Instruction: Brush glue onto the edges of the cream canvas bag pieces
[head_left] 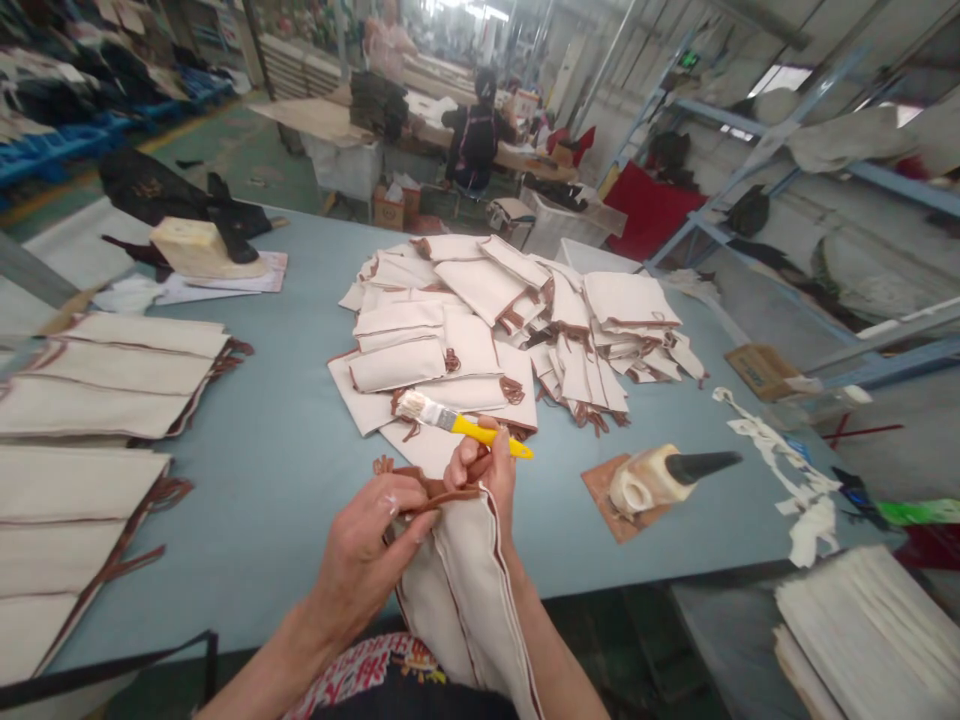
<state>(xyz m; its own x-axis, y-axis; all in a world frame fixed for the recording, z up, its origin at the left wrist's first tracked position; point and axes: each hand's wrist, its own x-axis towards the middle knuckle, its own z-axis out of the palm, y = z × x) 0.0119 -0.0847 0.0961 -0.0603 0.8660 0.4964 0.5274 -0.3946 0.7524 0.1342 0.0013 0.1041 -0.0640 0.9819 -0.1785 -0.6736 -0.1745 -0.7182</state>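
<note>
A cream fabric piece (469,560) with brown edging hangs from my hands over my lap. My left hand (375,535) is closed on its brown top edge, thumb and fingers pinching it. My right hand (491,475) grips the yellow handle of a paintbrush (472,428) and also touches the top edge of the fabric. The bristles point left, above the table, and look whitish. Just beyond the brush lies a heap of similar cream pieces (420,355) with brown edges and fringes. A cream bottle with a black nozzle (649,480) lies on a brown pad to the right.
Cream pieces lie in stacks (112,370) along the left of the blue-grey table (277,470). A cream block (202,248) and black cloth (150,190) are at the far left. White scraps (787,480) lie near the right edge. Beyond, a person (476,140) sits at another table.
</note>
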